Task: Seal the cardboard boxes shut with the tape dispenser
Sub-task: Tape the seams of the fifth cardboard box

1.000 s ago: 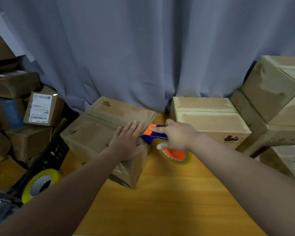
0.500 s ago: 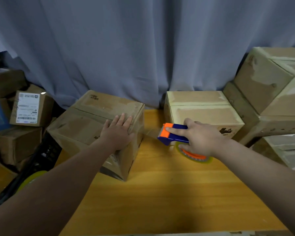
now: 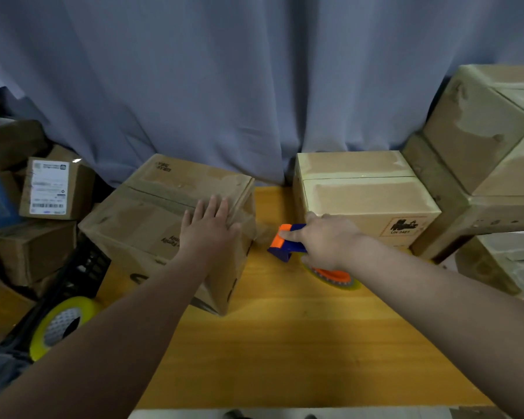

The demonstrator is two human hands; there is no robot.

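Note:
A brown cardboard box sits tilted on the left of the wooden table. My left hand lies flat on its top near the right edge, fingers straight. My right hand grips the blue and orange tape dispenser, index finger stretched along its top. The dispenser is just right of the box, above the table, with a clear strip of tape running from it to the box's right side. Its tape roll shows below my hand.
A taped box stands at the back right of the table. More boxes are stacked at the far right. Left of the table lie a pile of boxes, a black crate and a yellow tape roll. A grey curtain hangs behind.
My right hand has pulled the dispenser off the box's right edge and out to the right, drawing tape behind it. My left hand has stayed flat on the box.

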